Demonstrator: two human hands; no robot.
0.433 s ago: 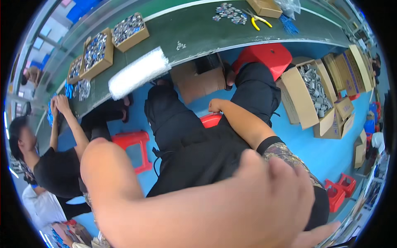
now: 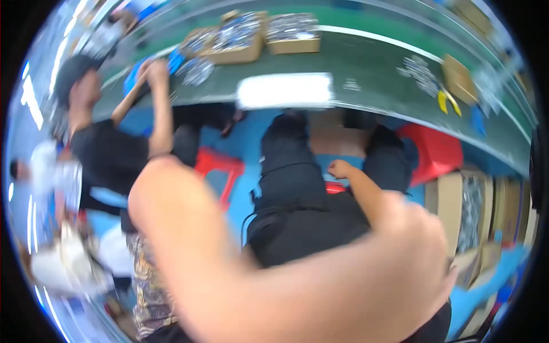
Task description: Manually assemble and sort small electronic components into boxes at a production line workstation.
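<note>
My left arm bends across the lower foreground, and my left hand (image 2: 409, 246) lies over my right arm, hiding part of it. That hand is smeared by motion, so its finger shape is unclear. My right hand (image 2: 339, 168) is closed in a fist between my dark-trousered legs, just above the front of a red stool seat (image 2: 334, 187); nothing shows in it. Ahead, a roll of white wrap (image 2: 286, 90) lies along the front edge of the green workbench (image 2: 377, 86). Neither hand touches it.
Cardboard trays of small metal parts (image 2: 237, 37) stand at the back left. Yellow-handled pliers (image 2: 449, 103) lie by loose metal pieces on the right. A co-worker (image 2: 114, 140) sits to my left. A red stool (image 2: 434, 151) and a carton of metal parts (image 2: 472, 211) are at right.
My view has turned left, so the bench and wrap appear farther right. My left hand's fingers, spread before, now look drawn in and blurred over my right arm. The right fist stays between my legs.
</note>
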